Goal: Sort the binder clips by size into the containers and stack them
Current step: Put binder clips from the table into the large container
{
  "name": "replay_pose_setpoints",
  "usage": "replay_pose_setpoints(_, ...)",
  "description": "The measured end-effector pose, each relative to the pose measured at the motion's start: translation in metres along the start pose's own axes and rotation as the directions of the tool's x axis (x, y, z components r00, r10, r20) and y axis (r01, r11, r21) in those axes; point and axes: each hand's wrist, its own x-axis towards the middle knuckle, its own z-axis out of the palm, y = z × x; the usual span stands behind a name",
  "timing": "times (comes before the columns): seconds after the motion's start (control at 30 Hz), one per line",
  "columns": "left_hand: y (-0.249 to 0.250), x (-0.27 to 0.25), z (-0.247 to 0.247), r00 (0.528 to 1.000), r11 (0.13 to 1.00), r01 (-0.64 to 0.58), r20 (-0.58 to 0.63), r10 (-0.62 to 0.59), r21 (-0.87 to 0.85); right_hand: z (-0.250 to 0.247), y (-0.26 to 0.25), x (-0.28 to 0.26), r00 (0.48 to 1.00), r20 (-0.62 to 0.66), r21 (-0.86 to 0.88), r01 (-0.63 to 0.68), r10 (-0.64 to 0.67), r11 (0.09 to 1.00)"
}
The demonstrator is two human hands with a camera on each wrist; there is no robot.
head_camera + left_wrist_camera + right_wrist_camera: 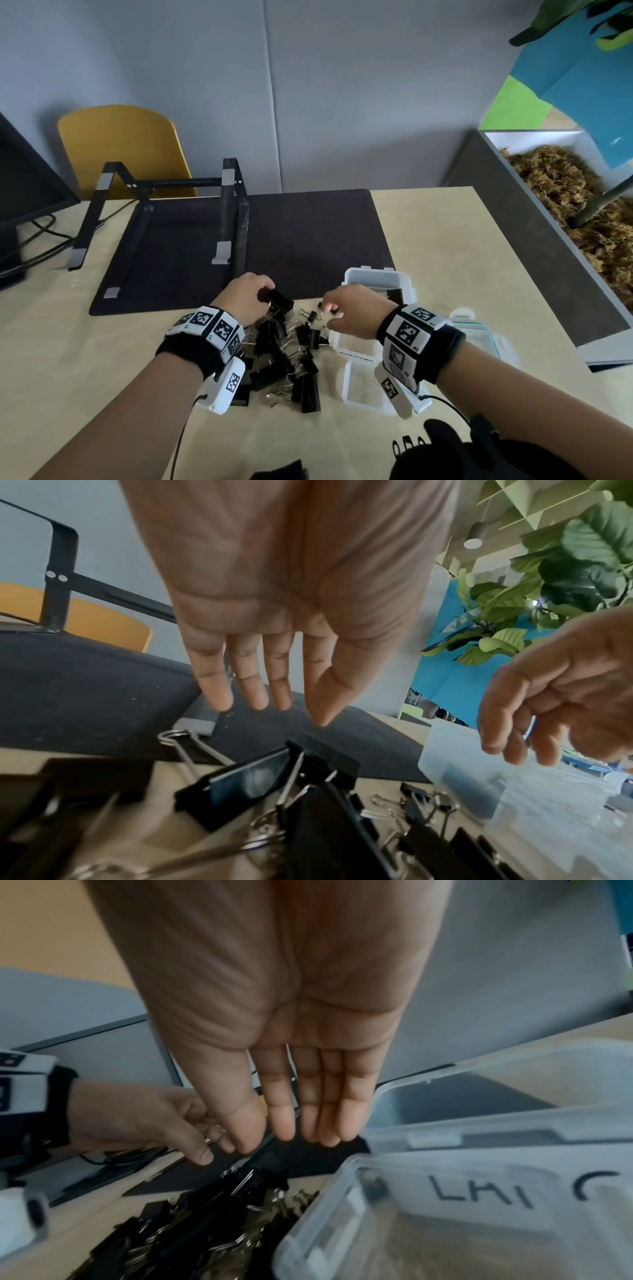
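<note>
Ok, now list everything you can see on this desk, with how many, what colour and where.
binder clips: many, black with silver handles, heaped on the table between the hands
containers: about three, clear plastic, open, right of the heap
piece with teal rim: one, clear, right of the containers
desk mat: one, dark, behind the heap
laptop stand: one, black, on the mat's left part
table: one, light wood
monitor: one, black, far left
chair: one, yellow, behind the table
planter: one, grey, filled with brown moss, at right
left hand: fingers straight, over the heap's far edge
right hand: fingers straight, above the containers
</note>
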Motion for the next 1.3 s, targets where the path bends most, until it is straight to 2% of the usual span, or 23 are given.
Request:
replay_pose_setpoints(0.1,-0.016,-0.001,0.002,0.999,1.000,-0.002,0.047,0.002,0.015,0.009,-0.016,0.011,0.998,0.063,-0.029,0.020,-0.018,0.999)
replay_pose_setpoints(0.23,-0.027,0.006,0.013,0.997,0.996,-0.080,0.017,0.081,-0.028,0.022,-0.037,0.027,0.996,0.087,-0.052,0.011,-0.007,0.999)
replay_pose_setpoints(0.37,-0.030,0.017,0.019,0.986,0.987,-0.156,0.067,0.155,0.022,0.025,-0.042,0.050,0.992,0.051,-0.021,-0.118,0.118,0.993)
replay_pose_setpoints(0.47,-0.029,0.024,0.019,0.985,0.978,-0.169,0.063,0.162,0.123,0.019,-0.047,0.057,0.983,0.088,-0.051,-0.156,0.160,0.986)
replay_pose_setpoints(0.6,-0.028,0.032,0.020,0.968,0.942,-0.251,0.075,0.240,0.222,0.024,-0.061,0.046,0.982,0.185,-0.118,-0.016,0.038,0.993)
replay_pose_setpoints(0.7,-0.025,0.034,0.019,0.956,0.935,-0.290,0.094,0.276,0.203,0.040,-0.062,0.036,0.957,0.288,-0.120,0.063,-0.026,0.991)
replay_pose_setpoints(0.77,-0.025,0.036,0.018,0.956,0.943,-0.290,0.099,0.276,0.162,0.050,-0.061,0.032,0.949,0.316,-0.121,0.059,-0.019,0.991)
replay_pose_setpoints(0.87,-0.025,0.037,0.016,0.957,0.954,-0.284,0.093,0.275,0.100,0.058,-0.060,0.028,0.956,0.295,-0.137,0.050,-0.007,0.989)
replay_pose_setpoints(1.0,-0.022,0.034,0.012,0.960,0.958,-0.281,0.025,0.280,0.056,0.062,-0.067,0.022,0.966,0.249,-0.149,0.112,-0.073,0.982)
replay_pose_setpoints(1.17,-0.013,0.027,0.008,0.961,0.963,-0.265,-0.067,0.269,0.052,0.066,-0.075,0.023,0.960,0.259,-0.184,0.152,-0.101,0.971)
replay_pose_setpoints(1.3,-0.005,0.024,0.003,0.968,0.974,-0.226,-0.108,0.227,0.025,0.068,-0.076,0.024,0.962,0.260,-0.209,0.136,-0.079,0.968)
